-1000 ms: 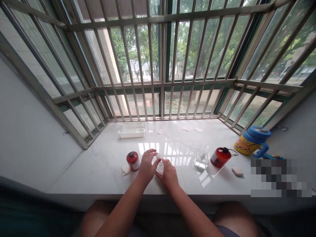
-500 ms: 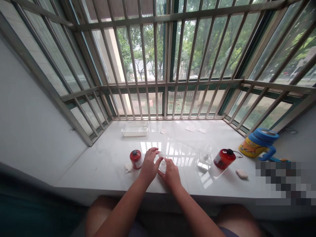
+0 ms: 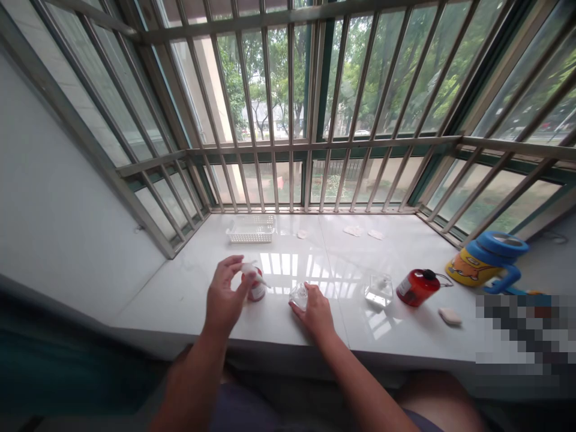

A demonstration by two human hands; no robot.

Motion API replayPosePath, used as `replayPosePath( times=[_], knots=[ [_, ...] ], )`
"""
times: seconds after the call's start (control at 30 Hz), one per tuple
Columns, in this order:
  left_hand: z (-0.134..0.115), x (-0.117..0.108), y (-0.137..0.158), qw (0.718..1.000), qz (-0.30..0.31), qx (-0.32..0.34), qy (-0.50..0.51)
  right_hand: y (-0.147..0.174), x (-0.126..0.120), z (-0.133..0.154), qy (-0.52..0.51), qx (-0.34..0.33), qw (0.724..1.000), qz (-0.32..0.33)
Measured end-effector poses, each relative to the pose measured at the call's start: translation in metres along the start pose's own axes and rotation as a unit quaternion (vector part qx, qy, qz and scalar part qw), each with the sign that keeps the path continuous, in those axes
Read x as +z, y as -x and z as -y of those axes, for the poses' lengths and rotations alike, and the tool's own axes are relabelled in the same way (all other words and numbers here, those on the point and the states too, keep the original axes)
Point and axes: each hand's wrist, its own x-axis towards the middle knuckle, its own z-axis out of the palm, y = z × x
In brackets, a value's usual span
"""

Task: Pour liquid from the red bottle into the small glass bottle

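Bars [image 3: 288,146] are seen at 12 o'clock from the jar [image 3: 297,295], cut off by the top edge. Counter [image 3: 171,306] is spread below them; its 4 o'clock end is masked by pixelation, contents can't be told. Mug [image 3: 470,267] is placed between 2 and 3, basket [image 3: 250,238] at 11. Left hand [image 3: 225,303], at 9: thumb and fingertips nearly closed, white piece [image 3: 249,273] pinched between, partly covered by thumb. Right hand [image 3: 318,315], at 4: fingers half curled round the jar, some hidden underneath. Jar is kept on the counter; its right side is covered, clear outline hard to make out, tilt can't be told. Right bottle [image 3: 417,289] is seen at 3, label unreadable. Left bottle [image 3: 257,293], between 9 and 10, has its top hidden by the white piece. Pad [image 3: 450,317] is left at 3.
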Motion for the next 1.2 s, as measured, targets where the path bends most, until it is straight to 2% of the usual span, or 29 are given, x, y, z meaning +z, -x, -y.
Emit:
replayPosePath(
  times=[0.07, 0.13, 0.2, 0.33, 0.43, 0.6, 0.7, 0.77, 0.87, 0.93, 1.07, 1.2],
  knots=[
    [0.018, -0.023, -0.008, 0.996, -0.072, -0.052, -0.021, 0.0, 0.0, 0.0, -0.002, 0.002, 1.0, 0.001],
    [0.048, -0.042, -0.013, 0.98, -0.134, -0.132, -0.063, 0.001, 0.0, -0.001, -0.005, 0.002, 1.0, 0.003],
    [0.085, -0.055, -0.014, 0.958, -0.158, -0.21, -0.115, 0.001, -0.001, -0.001, -0.007, 0.002, 1.0, 0.005],
    [0.148, -0.055, -0.009, 0.93, -0.091, -0.263, -0.239, 0.0, -0.002, -0.001, -0.008, 0.002, 1.0, 0.009],
    [0.17, -0.04, -0.009, 0.926, -0.057, -0.273, -0.256, -0.001, -0.004, 0.0, -0.005, 0.0, 1.0, 0.01],
    [0.169, -0.021, -0.015, 0.923, -0.026, -0.26, -0.284, -0.001, -0.005, 0.001, -0.006, -0.001, 1.0, 0.006],
    [0.158, -0.016, -0.014, 0.925, -0.046, -0.227, -0.303, -0.001, -0.004, 0.0, -0.013, 0.0, 1.0, 0.004],
    [0.148, -0.011, -0.012, 0.937, -0.049, -0.183, -0.295, -0.001, -0.004, 0.0, -0.013, -0.001, 1.0, 0.003],
    [0.133, 0.003, -0.01, 0.972, -0.003, -0.1, -0.211, 0.0, -0.002, 0.0, -0.01, -0.002, 1.0, 0.001],
    [0.124, 0.017, -0.01, 0.987, 0.036, -0.081, -0.136, 0.0, -0.002, 0.0, -0.012, 0.002, 1.0, -0.002],
    [0.113, 0.05, -0.009, 0.991, 0.086, -0.088, -0.054, -0.001, -0.004, 0.002, -0.024, 0.007, 1.0, -0.004],
    [0.1, 0.077, 0.001, 0.992, 0.121, -0.035, -0.012, -0.002, -0.005, 0.004, -0.02, 0.005, 1.0, -0.003]
  ],
)
